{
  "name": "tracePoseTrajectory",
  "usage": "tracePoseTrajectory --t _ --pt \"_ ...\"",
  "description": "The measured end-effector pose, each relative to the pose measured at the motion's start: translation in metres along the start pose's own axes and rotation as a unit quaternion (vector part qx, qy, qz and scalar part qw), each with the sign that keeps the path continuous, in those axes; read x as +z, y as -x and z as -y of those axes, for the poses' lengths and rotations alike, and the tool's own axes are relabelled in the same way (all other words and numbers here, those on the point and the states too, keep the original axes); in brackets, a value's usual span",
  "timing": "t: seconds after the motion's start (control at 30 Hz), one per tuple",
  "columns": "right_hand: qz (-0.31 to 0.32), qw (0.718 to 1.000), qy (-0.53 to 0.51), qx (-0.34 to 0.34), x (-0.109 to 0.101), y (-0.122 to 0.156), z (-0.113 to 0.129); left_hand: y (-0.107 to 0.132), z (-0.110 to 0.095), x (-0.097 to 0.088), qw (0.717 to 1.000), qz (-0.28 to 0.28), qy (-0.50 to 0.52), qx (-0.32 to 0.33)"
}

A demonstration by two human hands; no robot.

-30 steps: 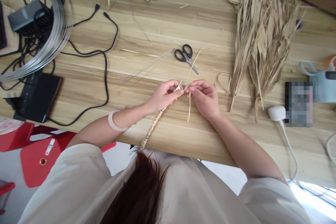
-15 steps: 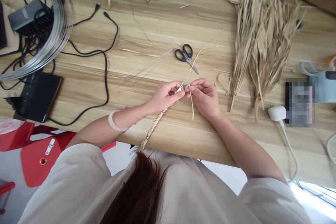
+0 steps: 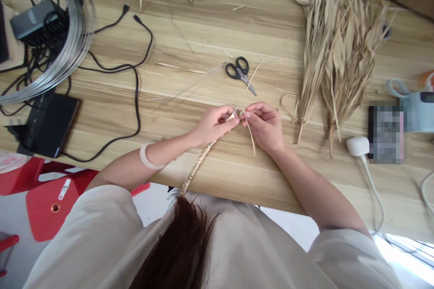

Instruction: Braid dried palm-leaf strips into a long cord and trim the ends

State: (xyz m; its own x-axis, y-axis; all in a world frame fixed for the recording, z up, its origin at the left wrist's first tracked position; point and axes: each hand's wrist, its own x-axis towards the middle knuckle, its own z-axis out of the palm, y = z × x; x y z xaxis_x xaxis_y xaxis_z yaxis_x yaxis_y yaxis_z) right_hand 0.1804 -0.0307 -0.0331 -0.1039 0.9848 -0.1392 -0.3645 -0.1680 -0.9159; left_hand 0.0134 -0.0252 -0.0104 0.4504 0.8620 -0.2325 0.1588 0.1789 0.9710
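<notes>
Gripping a wrapped stem (image 3: 197, 163), slanting toward the desk's near edge (image 3: 244, 187), in my left hand (image 3: 210, 125) and pinching a pale strip (image 3: 252, 136) in my right hand (image 3: 267, 126), I am probably risking slack wrapping if that pinch is slipping.

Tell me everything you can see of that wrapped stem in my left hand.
The wrapped stem is thin, pale tan and ridged, apparently bound in dried leaf strips. The left hand grips it near its upper end, where thin, pale tips stick out. From there it slants over the tabletop towards the body, past the near edge, where hair hides its lower end. Whether it touches the tabletop can't be told.
</notes>
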Motion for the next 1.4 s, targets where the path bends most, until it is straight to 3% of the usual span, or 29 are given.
tracePoseTrajectory --t 1.4 --pt "0.050 0.997 0.050 -0.025 -0.0025 0.0009 -0.0025 0.0001 -0.0021 0.0015 0.998 0.014 -0.058 0.035"
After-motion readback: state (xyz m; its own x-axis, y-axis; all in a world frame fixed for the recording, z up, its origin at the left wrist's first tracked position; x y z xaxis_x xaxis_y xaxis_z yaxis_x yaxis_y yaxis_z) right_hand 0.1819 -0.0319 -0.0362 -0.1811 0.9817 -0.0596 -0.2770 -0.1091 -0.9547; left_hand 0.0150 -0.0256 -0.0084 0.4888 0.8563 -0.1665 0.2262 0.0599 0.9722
